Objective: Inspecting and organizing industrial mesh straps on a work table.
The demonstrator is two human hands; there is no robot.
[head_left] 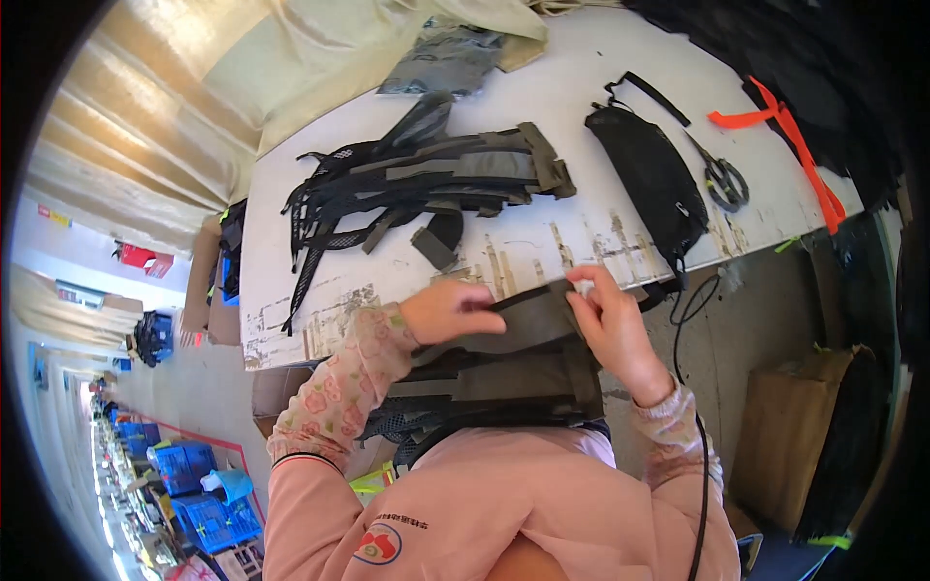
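Note:
A dark olive-grey fabric strap piece point(528, 324) with a black edge is stretched between my hands at the table's near edge. My right hand point(615, 324) pinches its right end between thumb and fingers. My left hand point(450, 312) grips its left part, with the fingertips partly hidden. Below it, across my lap, lies a stack of similar fabric pieces point(513, 380) with black mesh at the left end. Beyond my hands, a pile of more such strap pieces point(475, 169) rests on the table, mesh ends to the left.
The worn white table point(542, 87) carries a black zipped pouch point(644, 165), scissors point(722, 179), an orange strap point(799, 145) and a grey plastic bag point(446, 58). A black cable point(678, 368) hangs by my right arm. A cardboard box point(790, 426) stands right; blue crates point(208, 513) stand left.

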